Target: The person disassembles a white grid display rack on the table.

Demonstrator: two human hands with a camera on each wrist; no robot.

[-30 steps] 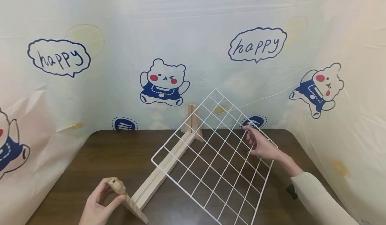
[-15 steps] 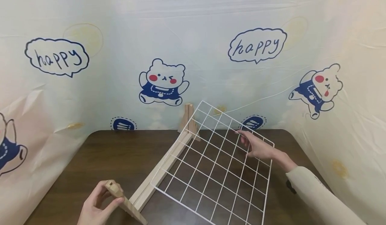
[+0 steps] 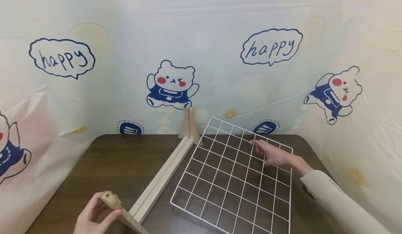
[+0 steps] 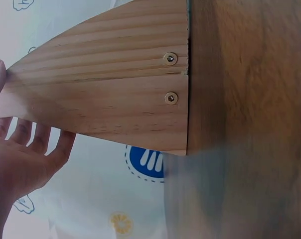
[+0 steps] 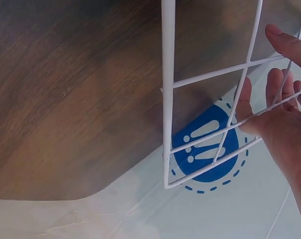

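While the left hand [image 3: 86,220] grips a seemingly assembled wooden stand [image 3: 163,179], the right hand [image 3: 277,156] holds the wire grid [image 3: 231,175]. Both are unjoined.

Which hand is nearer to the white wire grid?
Right: the right hand holds the white wire grid toward its far right corner. The left hand is away to its left, gripping a wooden end piece.

A pale bear-printed sheet [image 3: 216,70] hangs behind a dark table [image 3: 125,160].
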